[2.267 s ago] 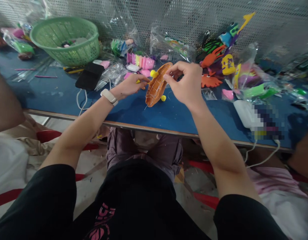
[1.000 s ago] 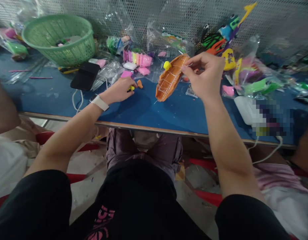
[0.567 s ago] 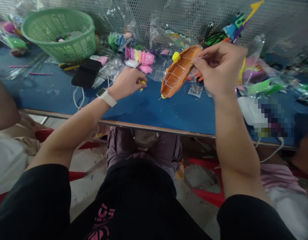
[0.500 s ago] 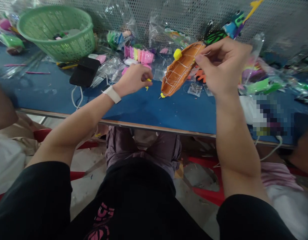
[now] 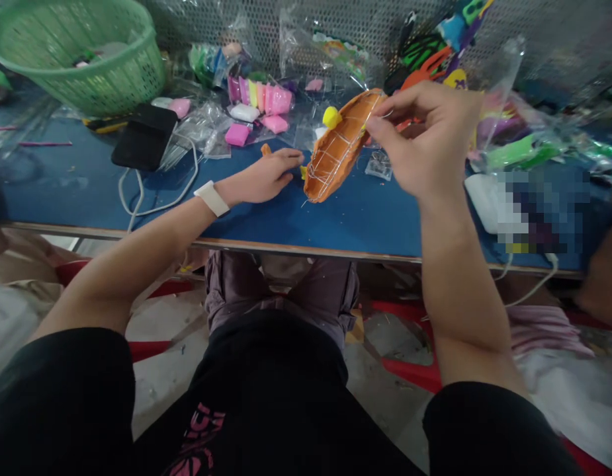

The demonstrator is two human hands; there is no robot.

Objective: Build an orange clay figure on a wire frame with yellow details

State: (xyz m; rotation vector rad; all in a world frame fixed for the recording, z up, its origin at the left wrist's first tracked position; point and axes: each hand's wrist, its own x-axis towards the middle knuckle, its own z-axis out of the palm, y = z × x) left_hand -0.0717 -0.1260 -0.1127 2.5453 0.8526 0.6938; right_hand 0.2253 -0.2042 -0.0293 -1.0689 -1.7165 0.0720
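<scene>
My right hand [image 5: 425, 142] pinches the upper end of an orange boat-shaped clay piece [image 5: 330, 162], which hangs tilted above the table. A grid of thin wire crosses its hollow face, and a round yellow lump [image 5: 331, 118] sits at its left edge. My left hand [image 5: 266, 175] reaches in from the left with its fingers stretched and slightly apart. Just past its fingertips is a small yellow bit [image 5: 304, 172], beside the lower end of the orange piece; whether the fingers touch it is unclear. A small orange bit [image 5: 266, 150] shows behind my left hand.
A green basket [image 5: 137, 73] stands at the back left. Near it lie a black phone-like slab [image 5: 145, 135] and a looped white cable [image 5: 194, 175]. Pink clay blocks [image 5: 237, 135] and plastic bags line the back. A white object [image 5: 484, 201] lies at the right.
My left hand has opened out from a pinch around a yellow bit, its fingers now extended. The yellow bit at the orange piece's lower tip no longer shows there. The view has shifted slightly.
</scene>
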